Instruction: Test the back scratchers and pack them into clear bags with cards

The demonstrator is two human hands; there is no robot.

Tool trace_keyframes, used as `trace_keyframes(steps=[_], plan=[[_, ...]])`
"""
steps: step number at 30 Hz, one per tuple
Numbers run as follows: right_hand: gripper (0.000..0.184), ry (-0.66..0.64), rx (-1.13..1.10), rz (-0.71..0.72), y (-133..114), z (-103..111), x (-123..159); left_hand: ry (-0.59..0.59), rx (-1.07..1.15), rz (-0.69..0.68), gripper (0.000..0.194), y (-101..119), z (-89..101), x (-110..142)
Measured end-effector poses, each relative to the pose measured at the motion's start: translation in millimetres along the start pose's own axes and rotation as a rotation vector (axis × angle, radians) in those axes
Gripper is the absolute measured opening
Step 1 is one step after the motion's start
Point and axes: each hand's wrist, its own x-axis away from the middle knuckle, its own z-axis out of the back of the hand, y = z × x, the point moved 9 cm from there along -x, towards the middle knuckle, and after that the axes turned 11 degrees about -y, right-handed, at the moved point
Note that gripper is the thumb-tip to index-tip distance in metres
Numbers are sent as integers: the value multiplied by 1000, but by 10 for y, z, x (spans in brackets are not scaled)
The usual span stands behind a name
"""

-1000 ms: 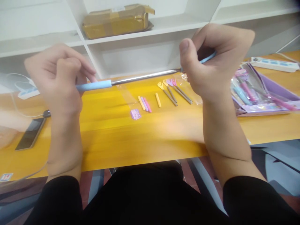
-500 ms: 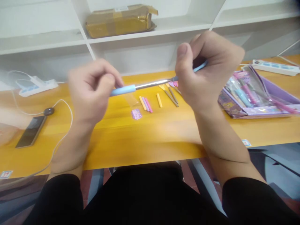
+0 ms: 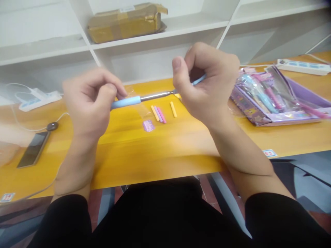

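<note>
Above the table, a telescopic rod (image 3: 155,95) stretches between my two hands, with a light blue sleeve at its left part and a bare silver shaft in the middle. My left hand (image 3: 86,101) is closed around the blue sleeve. Wrapped about the other end is my right hand (image 3: 207,84), thumb up, and a bit of blue pokes out behind the thumb. The rod's right tip is hidden. Below on the table lie yellow, purple and pink sleeves (image 3: 159,114), one separate yellow sleeve (image 3: 173,109) and a small purple card (image 3: 148,125).
On the right stands an open purple box (image 3: 297,93) with wrapped pens or similar sticks. A phone (image 3: 33,150) and a cable with a round black piece (image 3: 52,126) lie left. Power strips (image 3: 40,100) sit at the back; a cardboard box (image 3: 126,22) rests on the shelf.
My hands have come closer together, and less of the silver shaft shows between them. My right hand has moved left and now hides most of the metal-handled pieces behind it.
</note>
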Motion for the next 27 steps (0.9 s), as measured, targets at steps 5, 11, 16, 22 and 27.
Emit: trace_keyframes(steps=[5,11,16,22,27], plan=[[50,-33,77,-151,55,-82,7,9,-26,-10,32,88,-41,8],[47,-67,53,-181,124,-137,59,-7,-55,-25,35,114,-80,17],[54,-158,93,-308,260,-234,117,-11,-69,-32,35,72,-56,19],[57,-147,98,-262,173,-264,134,-17,-75,-38,33,114,-53,17],[60,-146,120,-251,159,-267,136,-15,-87,-40,33,136,-67,14]])
